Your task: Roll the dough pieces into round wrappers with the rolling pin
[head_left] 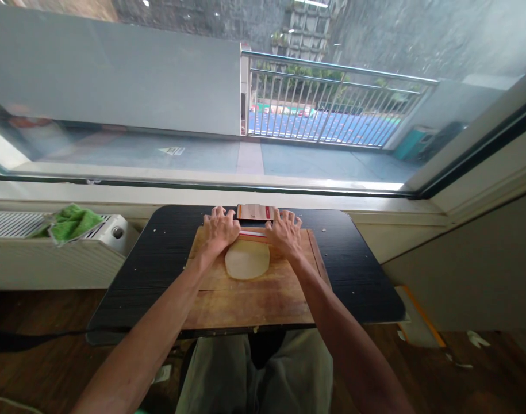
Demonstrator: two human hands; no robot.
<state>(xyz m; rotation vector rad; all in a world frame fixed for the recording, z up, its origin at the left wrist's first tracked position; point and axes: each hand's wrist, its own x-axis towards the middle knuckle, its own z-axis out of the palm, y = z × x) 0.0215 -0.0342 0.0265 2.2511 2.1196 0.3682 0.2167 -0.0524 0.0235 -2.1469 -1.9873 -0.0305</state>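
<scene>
- Both hands up at the far end of the board, and here's the grip: left hand (221, 227) and right hand (285, 231) sit at either end of a slim pale bar with a red stripe (253, 234), fingers bent and spread; whether they wrap round it or only press from above, I cannot tell, as the knuckles cover the ends.
- Pressure is the first worry; if one hand leans harder than the other, the bar could tilt and leave one side thin.
- Right below the bar, flat on the wood, lies the pale sheet of dough (247, 260), roughly round, its far edge up against the bar; a tacky surface could cling there, and a sharp pull could then stretch or tear it.
- Under that, the wooden board (249, 307), its near edge right along the table's near edge; a hard drag towards the lap could make it slide and tip, since nothing visible blocks it on that side.
- Just beyond the fingers, a packet (254, 213) lies by the table's far edge; an overlong push could knock it against the sill, the space there being so tight.
- Wider out, pale specks (323, 230) dot the black table (361, 287); a sleeve-free forearm sweeping across could carry some onto the dough.
</scene>
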